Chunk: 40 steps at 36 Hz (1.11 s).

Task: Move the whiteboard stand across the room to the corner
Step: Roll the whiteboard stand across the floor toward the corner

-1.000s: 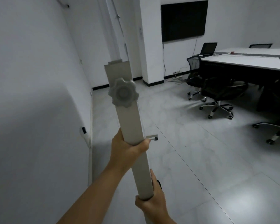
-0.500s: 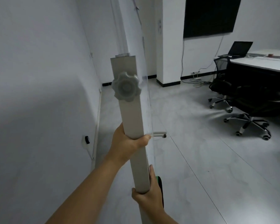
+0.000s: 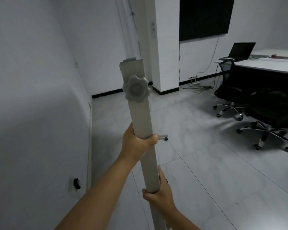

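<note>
The whiteboard stand (image 3: 140,117) shows as a pale grey upright post in the middle of the head view, with a lobed grey knob (image 3: 136,88) near its top and a thinner inner column rising above. A foot with a small caster (image 3: 164,137) sticks out to the right low down. My left hand (image 3: 136,143) is wrapped around the post at mid height. My right hand (image 3: 158,191) grips the post's lower end. The base of the stand is hidden below the frame. The room corner (image 3: 91,97) lies ahead, left of the post.
A white wall (image 3: 32,113) runs close along the left, with a small black fitting (image 3: 76,186) low on it. A white pillar (image 3: 166,47) stands ahead. Office chairs (image 3: 229,95), a long table (image 3: 273,67) with a laptop (image 3: 239,50), and floor cables (image 3: 198,85) fill the right. Grey tiled floor (image 3: 206,180) lies between.
The view has swung left and the table and chairs have slid further right and closer. Both hands keep the same grip on the post.
</note>
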Each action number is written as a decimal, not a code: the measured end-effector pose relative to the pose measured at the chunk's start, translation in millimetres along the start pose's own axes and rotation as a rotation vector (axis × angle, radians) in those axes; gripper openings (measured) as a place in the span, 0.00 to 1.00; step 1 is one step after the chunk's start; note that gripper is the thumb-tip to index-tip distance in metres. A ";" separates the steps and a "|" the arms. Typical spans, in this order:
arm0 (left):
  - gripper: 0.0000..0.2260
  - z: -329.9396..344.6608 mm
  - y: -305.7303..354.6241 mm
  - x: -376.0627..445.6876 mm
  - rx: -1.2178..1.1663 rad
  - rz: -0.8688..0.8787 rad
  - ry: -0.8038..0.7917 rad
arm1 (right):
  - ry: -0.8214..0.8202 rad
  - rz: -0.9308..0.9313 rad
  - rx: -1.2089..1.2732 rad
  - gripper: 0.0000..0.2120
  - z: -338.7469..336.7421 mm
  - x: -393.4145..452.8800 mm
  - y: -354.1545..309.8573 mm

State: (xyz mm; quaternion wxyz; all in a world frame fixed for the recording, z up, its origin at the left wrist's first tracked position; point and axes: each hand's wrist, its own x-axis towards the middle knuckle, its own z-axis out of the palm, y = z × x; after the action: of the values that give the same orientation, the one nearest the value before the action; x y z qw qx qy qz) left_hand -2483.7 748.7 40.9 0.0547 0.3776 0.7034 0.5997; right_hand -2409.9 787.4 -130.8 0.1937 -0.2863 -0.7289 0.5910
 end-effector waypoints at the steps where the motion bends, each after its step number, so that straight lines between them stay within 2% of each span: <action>1: 0.16 -2.2 -7.9 17.2 -0.003 -0.003 0.000 | 0.007 -0.002 -0.009 0.48 4.3 18.3 -1.9; 9: 0.10 -15.4 -73.2 157.2 -0.008 -0.024 0.026 | 0.033 -0.006 -0.019 0.48 36.4 167.4 -17.1; 19: 0.13 -25.6 -144.0 324.6 -0.068 -0.076 0.037 | 0.022 -0.009 0.041 0.47 68.7 347.9 -33.0; 27: 0.15 -46.0 -202.3 456.3 -0.064 -0.030 0.033 | 0.032 0.012 0.049 0.52 107.0 491.6 -45.7; 33: 0.08 -55.2 -251.1 558.7 -0.023 -0.002 -0.020 | 0.050 0.024 0.050 0.47 122.1 594.6 -62.6; 40: 0.10 -57.5 -305.6 677.3 -0.062 0.049 -0.031 | 0.072 0.044 -0.004 0.51 139.3 725.4 -73.6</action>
State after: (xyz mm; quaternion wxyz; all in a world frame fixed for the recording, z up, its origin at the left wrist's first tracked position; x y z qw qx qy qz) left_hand -3136.5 1108.1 40.8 0.0625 0.4022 0.6740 0.6165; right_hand -3062.3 1141.6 -131.4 0.2060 -0.3236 -0.7162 0.5829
